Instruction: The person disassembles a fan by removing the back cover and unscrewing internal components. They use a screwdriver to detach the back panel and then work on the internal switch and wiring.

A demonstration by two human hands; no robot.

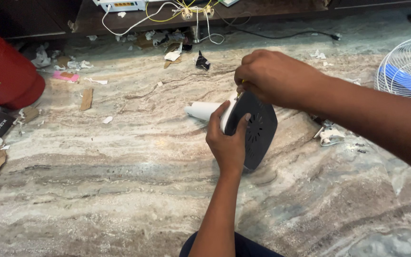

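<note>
Both hands are on the round black-bottomed plastic fan base (258, 131), tipped on edge over the marble floor (120, 181). Left hand (227, 143) grips its rim; right hand (269, 76) is fisted around a yellow-handled screwdriver (239, 93). Looks like mid-screw work, so steady pressure next.

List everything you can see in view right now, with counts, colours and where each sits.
fan base: one, dark underside, white stem, held tilted at centre
screwdriver: one, yellowish, mostly hidden in right hand
fan grille: one, white with blue blade, right edge
red cylinder: one, left edge
white plastic part: one, on floor right of base
paper scraps: many, white, pink, brown, far floor
cables: several, white, yellow, black, top
stone floor: one, veined grey-brown
left hand: grips base rim
right hand: closed over base top
</note>
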